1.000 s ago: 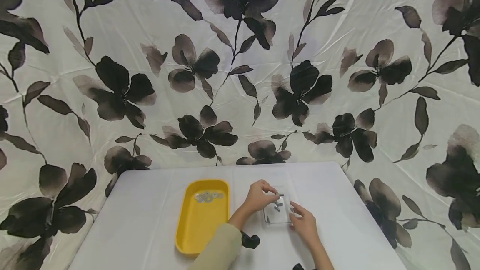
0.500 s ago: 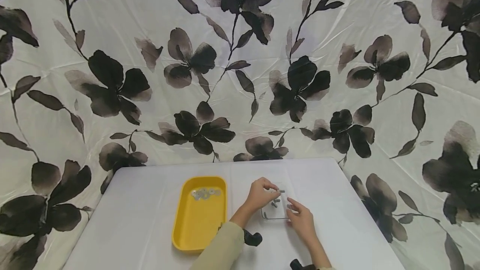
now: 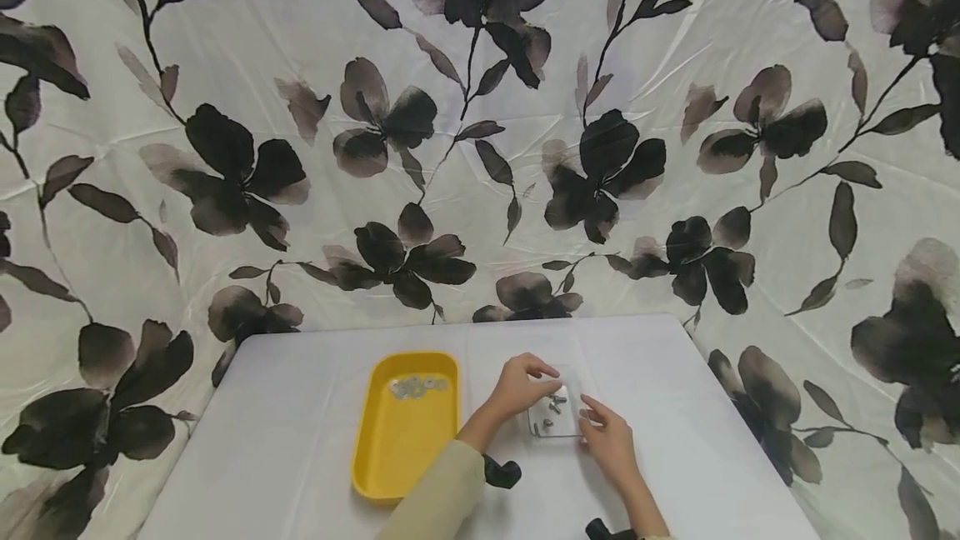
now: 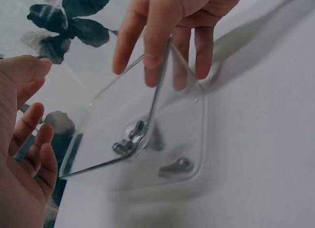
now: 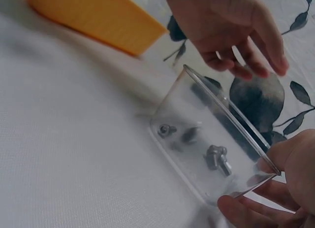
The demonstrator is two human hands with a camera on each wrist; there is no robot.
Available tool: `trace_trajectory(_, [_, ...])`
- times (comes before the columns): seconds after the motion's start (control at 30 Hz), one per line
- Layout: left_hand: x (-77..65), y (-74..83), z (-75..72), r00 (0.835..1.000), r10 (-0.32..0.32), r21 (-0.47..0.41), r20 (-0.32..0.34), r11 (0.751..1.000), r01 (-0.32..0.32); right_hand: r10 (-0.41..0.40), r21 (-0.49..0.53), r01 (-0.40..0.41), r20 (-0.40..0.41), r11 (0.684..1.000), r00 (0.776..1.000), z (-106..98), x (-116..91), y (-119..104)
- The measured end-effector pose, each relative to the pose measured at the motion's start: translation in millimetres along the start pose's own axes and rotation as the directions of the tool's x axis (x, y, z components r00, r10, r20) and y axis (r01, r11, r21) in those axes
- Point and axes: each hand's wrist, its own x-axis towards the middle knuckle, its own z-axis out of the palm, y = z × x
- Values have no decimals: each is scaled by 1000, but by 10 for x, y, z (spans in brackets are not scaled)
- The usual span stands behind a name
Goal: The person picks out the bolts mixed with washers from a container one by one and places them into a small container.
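Note:
A small clear plastic box stands on the white table, with several metal bolts lying loose inside it. My right hand holds the box by its near right corner; in the right wrist view the thumb is at the rim and the fingers are outside the wall. Over the far left part of the box hovers my left hand. Its fingers are loosely bent, and nothing shows between them in the right wrist view, where that hand is apart from the box.
Left of the box lies a yellow tray with several flat grey washers at its far end. Black wrist straps with cameras sit on both wrists. A floral cloth hangs behind the table's far edge.
The bolt pinched in my left hand is let go, and another bolt shows near the front of the box. Both hands stay in nearly the same place; the head view shifts slightly.

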Motion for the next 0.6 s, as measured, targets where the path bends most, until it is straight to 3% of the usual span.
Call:
trace_trajectory(0.4, [-174, -10, -500, 994, 44, 27, 101, 999, -47, 8, -33, -9, -12, 999, 1000, 19, -65, -5])
trace_trajectory(0.6, [-265, 15, -725, 991, 84, 21, 102, 996, -86, -66, -122, 62, -27, 991, 997, 24, -49, -58])
